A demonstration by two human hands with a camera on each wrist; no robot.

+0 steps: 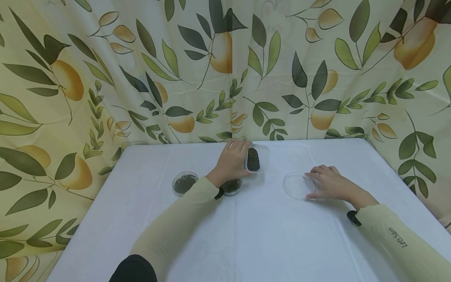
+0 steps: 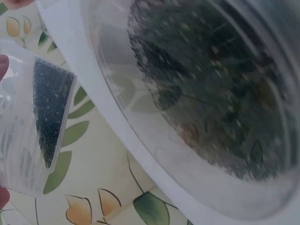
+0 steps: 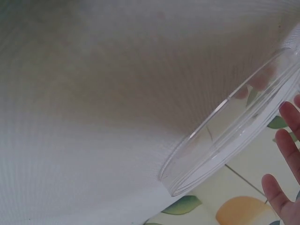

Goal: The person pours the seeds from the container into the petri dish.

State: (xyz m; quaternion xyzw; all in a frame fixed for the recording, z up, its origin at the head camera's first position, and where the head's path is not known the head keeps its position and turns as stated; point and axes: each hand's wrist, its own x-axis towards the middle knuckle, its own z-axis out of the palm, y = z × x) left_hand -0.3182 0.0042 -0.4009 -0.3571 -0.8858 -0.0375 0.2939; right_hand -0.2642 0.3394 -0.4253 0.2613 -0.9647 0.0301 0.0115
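My left hand (image 1: pixel 229 162) grips a clear plastic box (image 1: pixel 263 156) near the table's back edge. Dark, fine-grained material (image 2: pixel 51 108) lies inside that box, banked to one side in the left wrist view. Below the left wrist stands a round clear dish (image 1: pixel 234 193) of dark flakes, partly hidden by the arm. On the right, a clear round dish (image 1: pixel 284 186) with nothing in it lies on the cloth. My right hand (image 1: pixel 332 184) is at this dish's right edge, thumb and fingers spread apart. In the right wrist view, fingertips (image 3: pixel 271 183) show beside the rim.
Another round dish (image 1: pixel 175 184) with dark flakes stands left of the left forearm. A white cloth covers the table (image 1: pixel 267 239). Behind its back edge hangs a curtain (image 1: pixel 218 105) printed with fruit and leaves.
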